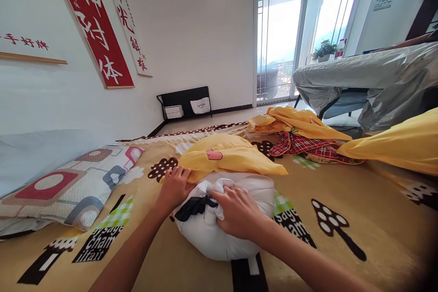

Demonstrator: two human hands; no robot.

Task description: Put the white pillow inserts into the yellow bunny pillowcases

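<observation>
A plump white pillow point(236, 242) lies on the bedspread in front of me, partly inside a yellow pillowcase point(239, 150) with a pink patch. My left hand point(174, 186) is closed on the near left edge of the pillowcase. With fingers curled in, my right hand point(236, 207) grips a bunched fold of the white pillow's cover. Some black cloth point(195, 207) sticks out of the folds between both hands. How far the pillow reaches into the pillowcase is hidden.
A patterned pillow point(75, 187) lies at left on the tan bedspread point(342, 191). Yellow cloth point(290, 121) and red plaid cloth point(304, 143) are heaped at the far right, with more yellow fabric point(404, 146) nearer. Beyond stand a plastic-covered table point(369, 68) and a low black rack point(185, 98).
</observation>
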